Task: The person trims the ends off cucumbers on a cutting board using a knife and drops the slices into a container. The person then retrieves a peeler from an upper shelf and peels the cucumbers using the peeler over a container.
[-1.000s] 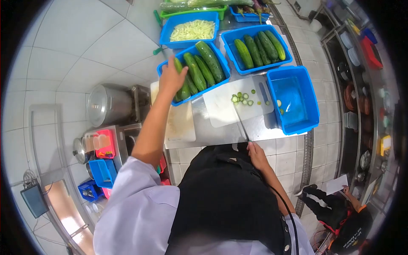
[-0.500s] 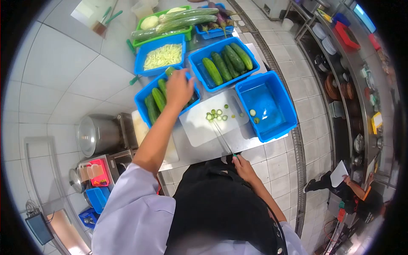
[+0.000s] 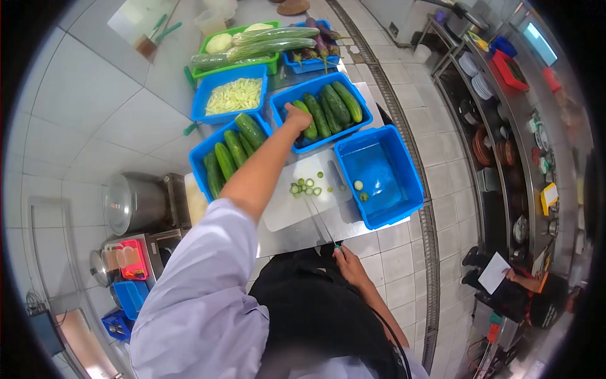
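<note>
My left hand [image 3: 298, 118] reaches over the blue bin [image 3: 353, 126] of whole cucumbers, its fingers closed round the end of the leftmost cucumber [image 3: 310, 129]. Low at the table's front edge, my right hand [image 3: 347, 262] grips a knife [image 3: 322, 221] by its green handle, the blade resting toward the white cutting board [image 3: 284, 211]. Several small cut cucumber ends [image 3: 305, 187] lie on the board. Under my left forearm, a second blue bin [image 3: 203, 180] holds more cucumbers [image 3: 235, 148], partly hidden by the arm.
At the right stands a blue bin [image 3: 410, 180] with two cucumber ends inside. Farther back are a bin of pale cut strips [image 3: 233, 96], a green tray [image 3: 276, 65] of wrapped vegetables and eggplants [image 3: 322, 44]. A person [image 3: 527, 290] with papers is by the right-hand shelves.
My left hand has moved right, from the left cucumber bin to the other cucumber bin. A cucumber now lies on top in the left bin. My right hand still holds the knife.
</note>
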Available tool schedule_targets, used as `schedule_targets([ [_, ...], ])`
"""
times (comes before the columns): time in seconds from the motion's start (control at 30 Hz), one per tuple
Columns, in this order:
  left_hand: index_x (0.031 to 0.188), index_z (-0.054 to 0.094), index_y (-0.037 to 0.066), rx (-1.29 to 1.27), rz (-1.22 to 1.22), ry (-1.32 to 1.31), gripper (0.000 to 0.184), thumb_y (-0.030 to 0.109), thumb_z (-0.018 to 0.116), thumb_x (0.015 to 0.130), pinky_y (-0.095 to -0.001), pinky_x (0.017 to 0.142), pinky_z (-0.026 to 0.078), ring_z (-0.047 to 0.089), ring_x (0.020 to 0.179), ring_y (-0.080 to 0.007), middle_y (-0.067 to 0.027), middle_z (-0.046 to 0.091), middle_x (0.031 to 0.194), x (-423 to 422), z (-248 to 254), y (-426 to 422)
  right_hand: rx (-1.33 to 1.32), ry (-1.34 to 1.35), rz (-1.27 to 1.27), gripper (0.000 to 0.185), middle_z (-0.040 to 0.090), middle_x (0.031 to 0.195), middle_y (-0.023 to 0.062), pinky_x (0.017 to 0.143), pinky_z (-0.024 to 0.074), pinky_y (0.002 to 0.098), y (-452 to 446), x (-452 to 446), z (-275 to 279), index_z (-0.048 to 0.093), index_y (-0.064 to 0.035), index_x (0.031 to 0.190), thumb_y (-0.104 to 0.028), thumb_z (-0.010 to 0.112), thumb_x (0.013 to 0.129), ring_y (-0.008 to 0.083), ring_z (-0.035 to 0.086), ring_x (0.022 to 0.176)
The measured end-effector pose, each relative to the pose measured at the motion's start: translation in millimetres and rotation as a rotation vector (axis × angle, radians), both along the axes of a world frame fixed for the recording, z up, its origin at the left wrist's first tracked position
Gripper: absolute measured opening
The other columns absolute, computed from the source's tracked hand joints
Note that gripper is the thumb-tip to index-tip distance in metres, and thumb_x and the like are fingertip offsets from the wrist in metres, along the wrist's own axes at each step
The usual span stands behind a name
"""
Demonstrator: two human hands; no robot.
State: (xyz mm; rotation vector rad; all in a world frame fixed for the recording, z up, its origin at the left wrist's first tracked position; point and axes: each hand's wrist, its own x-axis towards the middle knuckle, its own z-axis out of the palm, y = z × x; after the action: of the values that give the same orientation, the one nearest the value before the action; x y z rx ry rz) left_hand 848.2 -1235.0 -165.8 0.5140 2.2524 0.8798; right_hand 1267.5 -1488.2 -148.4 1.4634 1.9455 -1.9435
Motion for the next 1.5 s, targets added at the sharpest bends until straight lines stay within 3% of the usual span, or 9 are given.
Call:
schedule_targets([
  [0.13,0.163,0.029,0.010,0.370,-0.318,0.166,0.087,0.014,0.077,0.092,-0.0447,0.102,0.051,0.064,0.122,-0.0381,-0.0263,0.059,0.142,9,97,-83,0.013,0.031,-0.049,0.046,0.063,0.076,0.0135,0.072,0.0509,0.0394,-1,1,-5,0.063,-0.0024,0.099,-0.043,0.047,0.112,0.0264,0.065,0.074],
  [0.17,0.163,0.032,0.013,0.420,-0.422,0.227,0.084,0.012,0.077,0.092,-0.0433,0.094,0.056,0.067,0.113,-0.0336,-0.0239,0.059,0.139,19,123,-117,-0.002,0.082,-0.063,0.041,0.055,0.070,0.0015,0.061,0.0430,0.0303,-1,0,-2,0.063,-0.0046,0.097,-0.039,0.046,0.114,0.0110,0.052,0.065],
  [0.27,0.164,0.037,0.019,0.429,-0.718,0.061,0.085,0.002,0.074,0.089,-0.0443,0.104,0.049,0.061,0.118,-0.0340,-0.0197,0.055,0.138,42,154,-211,-0.032,0.061,-0.050,0.041,0.055,0.068,0.0013,0.061,0.0425,0.0294,2,-4,7,0.063,-0.0051,0.095,-0.039,0.047,0.114,0.0107,0.052,0.064],
  [0.3,0.164,0.039,0.020,0.391,-0.826,0.122,0.085,-0.002,0.073,0.088,-0.0451,0.107,0.045,0.058,0.119,-0.0355,-0.0189,0.054,0.137,50,152,-240,-0.027,0.058,-0.053,0.048,0.061,0.069,0.0067,0.063,0.0473,0.0340,1,-3,0,0.065,-0.0027,0.095,-0.044,0.047,0.112,0.0171,0.060,0.065],
  [0.4,0.164,0.040,0.022,0.200,-0.810,0.130,0.087,-0.006,0.068,0.087,-0.0454,0.110,0.040,0.053,0.119,-0.0386,-0.0185,0.055,0.135,76,113,-312,-0.069,0.005,-0.055,0.047,0.064,0.071,0.0080,0.063,0.0475,0.0339,2,-11,-3,0.067,-0.0021,0.099,-0.042,0.047,0.112,0.0166,0.063,0.067],
  [0.47,0.163,0.042,0.030,-0.138,-0.691,0.259,0.085,-0.003,0.067,0.089,-0.0528,0.107,0.041,0.050,0.121,-0.0396,-0.0145,0.053,0.138,85,88,-337,-0.041,-0.049,-0.002,0.046,0.066,0.073,0.0124,0.067,0.0500,0.0367,6,-25,16,0.069,-0.0014,0.104,-0.041,0.047,0.113,0.0218,0.065,0.070],
  [0.57,0.160,0.046,0.029,-0.211,-0.645,0.401,0.081,-0.003,0.062,0.088,-0.0549,0.106,0.041,0.051,0.123,-0.0385,-0.0156,0.052,0.139,81,53,-353,0.178,0.018,0.093,0.041,0.070,0.095,0.0270,0.083,0.0515,0.0511,-1,-39,21,0.065,-0.0010,0.115,-0.036,0.043,0.113,0.0480,0.068,0.094],
  [0.93,0.137,0.065,0.018,0.256,-0.693,0.648,0.058,0.004,0.069,0.080,-0.0468,0.101,0.043,0.057,0.119,-0.0357,-0.0148,0.057,0.128,81,27,-339,0.238,0.085,0.115,0.035,0.071,0.097,0.0287,0.081,0.0491,0.0576,-18,-64,20,0.059,0.0002,0.116,-0.032,0.044,0.113,0.0518,0.066,0.096],
  [1.5,0.139,0.066,0.020,0.144,-0.739,0.646,0.060,0.008,0.070,0.081,-0.0487,0.097,0.043,0.055,0.120,-0.0347,-0.0140,0.057,0.127,83,29,-334,0.146,-0.074,0.142,0.036,0.066,0.095,0.0359,0.082,0.0436,0.0638,-17,-64,49,0.057,0.0003,0.117,-0.033,0.043,0.113,0.0578,0.060,0.098],
])
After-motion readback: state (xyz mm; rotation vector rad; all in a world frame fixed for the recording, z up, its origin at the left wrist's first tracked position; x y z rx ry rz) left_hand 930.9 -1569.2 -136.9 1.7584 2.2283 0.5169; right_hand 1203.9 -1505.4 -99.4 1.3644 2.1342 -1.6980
